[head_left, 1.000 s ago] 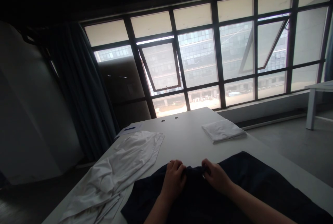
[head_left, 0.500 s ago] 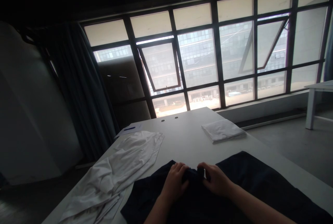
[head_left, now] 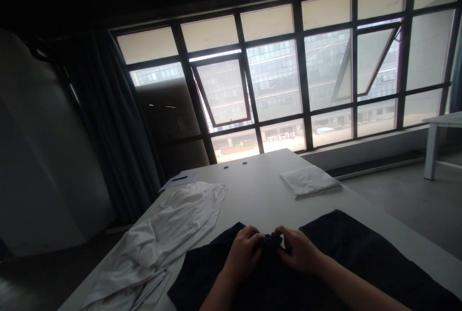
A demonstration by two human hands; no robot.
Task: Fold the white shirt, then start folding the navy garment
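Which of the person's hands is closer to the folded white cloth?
The right hand, which is on the near side of the folded white cloth, roughly below it in view. The left hand is also on the near side, but farther left.

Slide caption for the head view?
Left hand and right hand grip dark cloth on a table, crumpled white cloth at left, folded white cloth beyond.

Through the head camera I look along a white table [head_left: 252, 193], two dark round fittings [head_left: 226, 167] set in its top near the far end. Spread over the near part I see dark cloth [head_left: 350, 248]; a crumpled white cloth [head_left: 155, 241] lies along the left side, a flat folded white cloth [head_left: 310, 182] near the right edge, and a sheet of paper [head_left: 190, 175] toward the far left corner
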